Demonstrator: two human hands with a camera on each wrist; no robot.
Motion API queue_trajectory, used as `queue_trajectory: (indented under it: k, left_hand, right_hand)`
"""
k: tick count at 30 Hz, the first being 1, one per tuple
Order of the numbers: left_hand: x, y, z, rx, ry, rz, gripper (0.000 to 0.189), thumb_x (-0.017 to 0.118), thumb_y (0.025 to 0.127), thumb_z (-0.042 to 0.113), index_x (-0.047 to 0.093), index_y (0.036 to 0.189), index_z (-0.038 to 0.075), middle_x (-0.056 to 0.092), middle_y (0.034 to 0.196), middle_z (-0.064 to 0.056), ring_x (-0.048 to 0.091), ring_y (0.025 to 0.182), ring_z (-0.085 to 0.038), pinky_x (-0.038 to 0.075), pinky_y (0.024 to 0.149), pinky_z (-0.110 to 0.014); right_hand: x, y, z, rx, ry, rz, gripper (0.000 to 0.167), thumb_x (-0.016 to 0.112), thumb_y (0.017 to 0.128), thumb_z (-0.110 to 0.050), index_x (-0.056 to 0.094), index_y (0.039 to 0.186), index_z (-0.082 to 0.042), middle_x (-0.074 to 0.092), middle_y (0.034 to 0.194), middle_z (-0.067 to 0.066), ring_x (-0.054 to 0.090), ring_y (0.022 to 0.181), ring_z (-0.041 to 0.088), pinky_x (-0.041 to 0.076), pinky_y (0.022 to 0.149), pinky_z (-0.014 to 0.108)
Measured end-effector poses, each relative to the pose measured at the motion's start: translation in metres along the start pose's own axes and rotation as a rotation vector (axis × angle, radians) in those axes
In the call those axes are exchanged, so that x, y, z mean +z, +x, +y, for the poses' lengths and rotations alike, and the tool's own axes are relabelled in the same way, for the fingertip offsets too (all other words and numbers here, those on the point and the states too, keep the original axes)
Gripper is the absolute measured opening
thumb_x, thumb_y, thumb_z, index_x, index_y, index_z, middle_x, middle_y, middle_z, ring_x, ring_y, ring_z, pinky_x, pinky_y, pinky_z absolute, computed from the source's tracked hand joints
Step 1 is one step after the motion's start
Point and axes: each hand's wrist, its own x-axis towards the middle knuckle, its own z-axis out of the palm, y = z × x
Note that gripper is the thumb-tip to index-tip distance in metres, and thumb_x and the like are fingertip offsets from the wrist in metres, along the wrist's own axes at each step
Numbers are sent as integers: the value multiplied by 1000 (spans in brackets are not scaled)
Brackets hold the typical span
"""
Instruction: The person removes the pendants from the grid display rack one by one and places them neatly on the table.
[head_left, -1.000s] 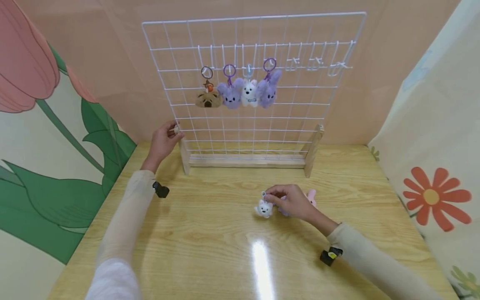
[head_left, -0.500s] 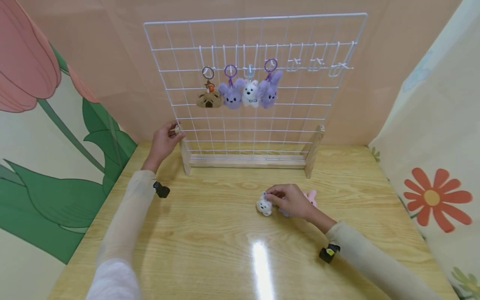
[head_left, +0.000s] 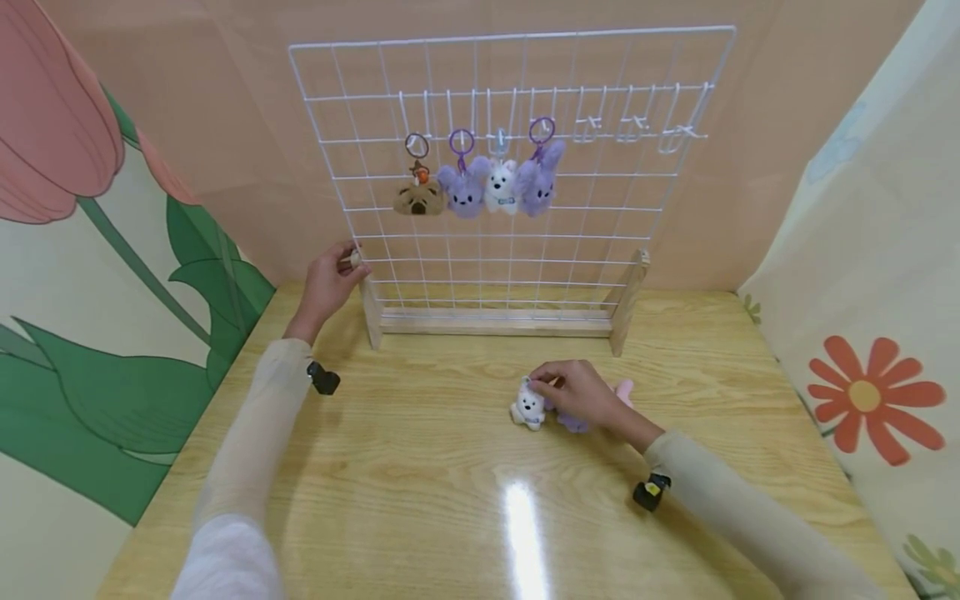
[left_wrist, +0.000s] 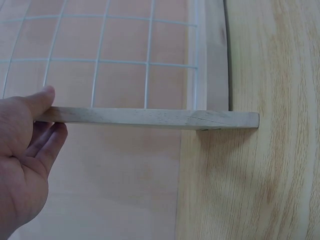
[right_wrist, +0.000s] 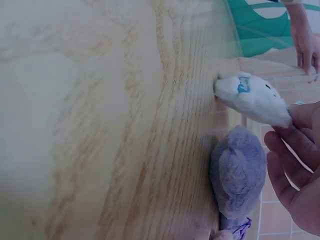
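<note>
One white plush (head_left: 529, 404) (furry, dark-nosed) bears a blue patch (right_wrist: 243, 84).

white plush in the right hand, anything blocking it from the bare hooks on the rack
Nothing visible does: the space from the white plush up to the bare hooks looks open. The purple plush is off to the side.

Place: appearing to be a staged tabletop set
Peach backdrop (head_left: 225, 108): closing off the rear
Flower-print side panels (head_left: 131, 267): flanking the table (head_left: 405, 475)
Wire rack (head_left: 495, 323): displaying plush keychains (head_left: 462, 192)
</note>
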Motion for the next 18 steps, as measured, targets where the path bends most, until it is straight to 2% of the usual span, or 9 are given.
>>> queue_trajectory:
  k: [11,18]
  left_hand:
    - [0,0,0,-7,-8,0,52,70,98,13,52,144,-2,58,140,-27,64,120,-39,58,99,-45]
    - [0,-1,1,-8,-17,2,51,70,98,12,53,144,-2,59,139,-27,64,122,-38,57,100,-45]
  right_hand:
    - [7,9,15,-34,-72,9,11,74,97,-20,81,103,-13,78,96,1,69,71,5,60,64,24]
    - [9,14,14,-36,-156,0,11,75,96,-22,82,101,-14,77,95,-3,67,86,12,60,80,41]
